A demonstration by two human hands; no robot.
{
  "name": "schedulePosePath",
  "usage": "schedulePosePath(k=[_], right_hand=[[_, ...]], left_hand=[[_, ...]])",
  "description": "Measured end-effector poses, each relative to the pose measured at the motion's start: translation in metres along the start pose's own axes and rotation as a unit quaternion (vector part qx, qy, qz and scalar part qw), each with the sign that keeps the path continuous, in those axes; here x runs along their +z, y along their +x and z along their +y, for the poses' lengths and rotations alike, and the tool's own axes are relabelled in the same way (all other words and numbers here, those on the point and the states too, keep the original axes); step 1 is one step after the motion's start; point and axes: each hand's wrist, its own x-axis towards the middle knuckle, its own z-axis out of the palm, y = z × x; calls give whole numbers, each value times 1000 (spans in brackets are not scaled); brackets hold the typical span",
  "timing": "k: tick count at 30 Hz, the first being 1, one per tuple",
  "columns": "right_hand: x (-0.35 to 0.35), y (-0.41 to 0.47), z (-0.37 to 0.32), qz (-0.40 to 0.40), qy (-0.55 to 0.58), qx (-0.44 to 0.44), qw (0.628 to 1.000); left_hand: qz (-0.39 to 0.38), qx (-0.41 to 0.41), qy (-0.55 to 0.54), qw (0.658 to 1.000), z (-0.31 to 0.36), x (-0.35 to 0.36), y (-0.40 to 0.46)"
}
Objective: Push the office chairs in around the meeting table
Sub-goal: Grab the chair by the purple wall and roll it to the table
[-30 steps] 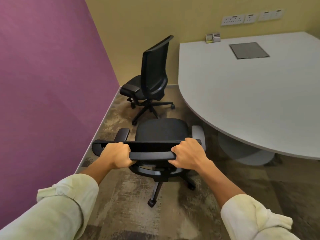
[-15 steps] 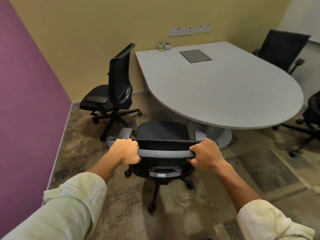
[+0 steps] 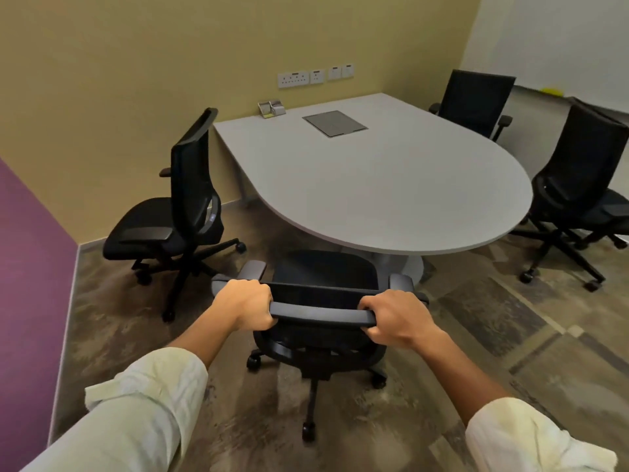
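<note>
Though fingertips hidden, left hand and right hand around chair backrest.

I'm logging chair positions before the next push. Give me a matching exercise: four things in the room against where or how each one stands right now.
Things:
1. held chair
2. side chair
3. far chair
4. cable hatch

Places or states:
A. set flush in the table top
B. behind the table's far edge, near the white wall
C. gripped at its backrest top by the left hand and right hand
D. turned side-on by the yellow wall, seat pointing away from the table

Pairs: 1-C, 2-D, 3-B, 4-A
</note>
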Motion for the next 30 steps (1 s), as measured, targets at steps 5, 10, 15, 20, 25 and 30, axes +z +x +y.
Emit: schedulePosePath(k=[5, 10, 15, 20, 25, 30], right_hand=[[4, 33, 10, -17, -20, 39, 999], [3, 67, 23, -22, -15, 74, 997], [-7, 103, 24, -60, -20, 133, 989], [-8, 133, 1, -62, -20, 183, 981], [-8, 157, -32, -61, -18, 229, 971], [-7, 164, -47, -64, -17, 252, 966]], left_hand=[[20, 17, 8, 1000, -21, -3, 39], [31, 29, 3, 999, -41, -8, 84], [37, 54, -7, 998, -62, -18, 123], [55, 98, -9, 994, -100, -21, 154], [76, 141, -14, 987, -139, -18, 174], [69, 177, -29, 981, -157, -17, 181]])
